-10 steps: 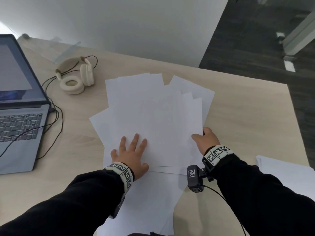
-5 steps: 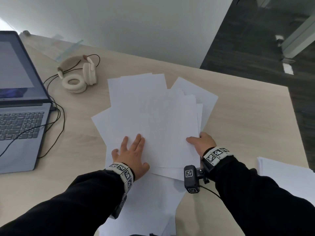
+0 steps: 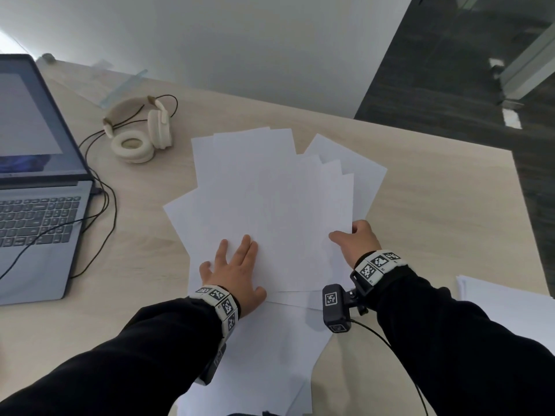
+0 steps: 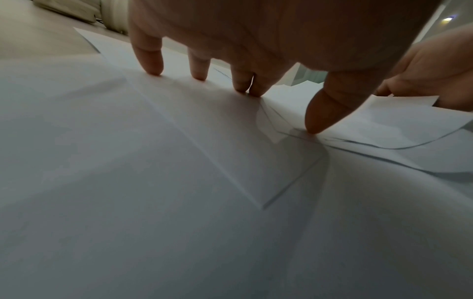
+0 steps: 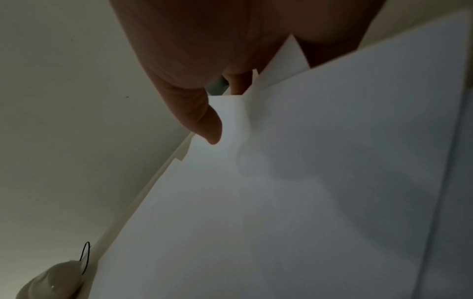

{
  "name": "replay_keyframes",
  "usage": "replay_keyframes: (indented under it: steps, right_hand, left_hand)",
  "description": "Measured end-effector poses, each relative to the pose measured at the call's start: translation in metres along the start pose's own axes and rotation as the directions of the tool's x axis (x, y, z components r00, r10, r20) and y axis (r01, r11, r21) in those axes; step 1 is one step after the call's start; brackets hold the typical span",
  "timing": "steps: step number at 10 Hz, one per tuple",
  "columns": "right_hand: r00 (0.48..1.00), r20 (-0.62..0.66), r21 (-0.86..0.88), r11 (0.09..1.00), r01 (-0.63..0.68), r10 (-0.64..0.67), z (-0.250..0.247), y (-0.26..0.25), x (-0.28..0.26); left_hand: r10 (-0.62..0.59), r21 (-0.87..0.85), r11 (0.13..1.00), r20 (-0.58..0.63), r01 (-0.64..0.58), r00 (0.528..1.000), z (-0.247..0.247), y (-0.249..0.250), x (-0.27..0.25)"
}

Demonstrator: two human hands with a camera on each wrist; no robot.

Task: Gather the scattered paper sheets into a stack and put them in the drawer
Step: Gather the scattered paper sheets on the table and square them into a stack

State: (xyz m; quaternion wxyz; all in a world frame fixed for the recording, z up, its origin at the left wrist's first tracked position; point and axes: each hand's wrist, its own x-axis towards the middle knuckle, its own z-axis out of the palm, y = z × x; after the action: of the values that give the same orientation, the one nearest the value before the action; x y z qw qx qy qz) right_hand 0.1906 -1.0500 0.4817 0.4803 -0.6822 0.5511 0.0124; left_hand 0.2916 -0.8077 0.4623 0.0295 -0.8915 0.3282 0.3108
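Several white paper sheets (image 3: 270, 199) lie fanned and overlapping in the middle of the desk (image 3: 435, 205). My left hand (image 3: 237, 265) lies flat on their near left part, fingers straight. In the left wrist view the fingertips (image 4: 153, 68) and thumb press the paper sheets (image 4: 179, 182) down. My right hand (image 3: 354, 238) pinches the right edge of the upper sheets, thumb on top. In the right wrist view the thumb (image 5: 207, 125) rests on the paper sheets (image 5: 281, 202), with the fingers hidden beneath. No drawer is in view.
An open laptop (image 3: 33, 199) stands at the left, with cables (image 3: 108, 211) running beside it. Cream headphones (image 3: 138, 136) lie behind the sheets. More sheets (image 3: 264, 355) reach the near edge. Another paper pile (image 3: 510, 304) sits at the right, near the desk's edge.
My right hand has nudged the sheets that it holds slightly leftward over the pile. The left hand stays pressed on the paper, its fingers closer together.
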Motion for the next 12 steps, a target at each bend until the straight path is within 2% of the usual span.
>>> replay_keyframes:
  steps: [1, 2, 4, 5, 6, 7, 8, 9, 11, 12]
  right_hand:
    - [0.997, 0.026, 0.077, 0.994, -0.074, 0.072, 0.0, 0.001, 0.007]
    - [0.994, 0.059, 0.167, 0.981, -0.1, 0.091, -0.001, 0.002, 0.012]
    - [0.955, 0.245, 0.236, 0.945, -0.226, 0.167, -0.008, 0.004, 0.009]
    - [0.95, 0.268, 0.238, 0.945, -0.224, 0.158, -0.011, 0.002, 0.002]
    - [0.971, 0.233, 0.036, 0.997, -0.069, 0.059, -0.009, 0.004, -0.004]
    - [0.989, 0.142, -0.041, 0.999, -0.024, 0.03, -0.018, 0.01, -0.012]
    - [0.999, 0.033, -0.01, 1.0, 0.002, -0.002, -0.033, 0.019, -0.023]
    - [0.993, -0.112, 0.026, 0.999, -0.026, 0.029, -0.055, 0.031, -0.036]
    - [0.93, -0.34, 0.212, 0.975, -0.07, 0.14, -0.095, 0.059, -0.068]
    - [0.888, -0.428, 0.27, 0.962, -0.049, 0.166, -0.109, 0.068, -0.094]
  left_hand:
    - [-0.001, -0.002, 1.0, -0.006, 0.001, 1.0, 0.0, 0.0, 0.0]
    - [0.0, 0.003, 1.0, -0.002, 0.0, 1.0, 0.0, -0.001, 0.0]
    - [0.001, -0.001, 1.0, -0.018, -0.001, 1.0, 0.002, -0.003, 0.0]
    - [0.008, -0.004, 1.0, -0.029, -0.008, 1.0, 0.003, -0.004, 0.001]
    - [-0.002, -0.027, 1.0, -0.048, 0.001, 0.999, 0.007, -0.008, 0.001]
    - [-0.005, -0.046, 0.999, -0.025, 0.004, 1.0, 0.012, -0.016, -0.002]
    - [-0.004, -0.03, 1.0, -0.002, 0.004, 1.0, 0.014, -0.024, -0.007]
    - [-0.027, -0.044, 0.999, 0.01, 0.027, 1.0, 0.012, -0.029, -0.013]
    - [-0.048, -0.056, 0.997, -0.008, 0.047, 0.999, 0.016, -0.029, -0.026]
    - [-0.037, -0.052, 0.998, 0.01, 0.038, 0.999, 0.013, -0.026, -0.033]
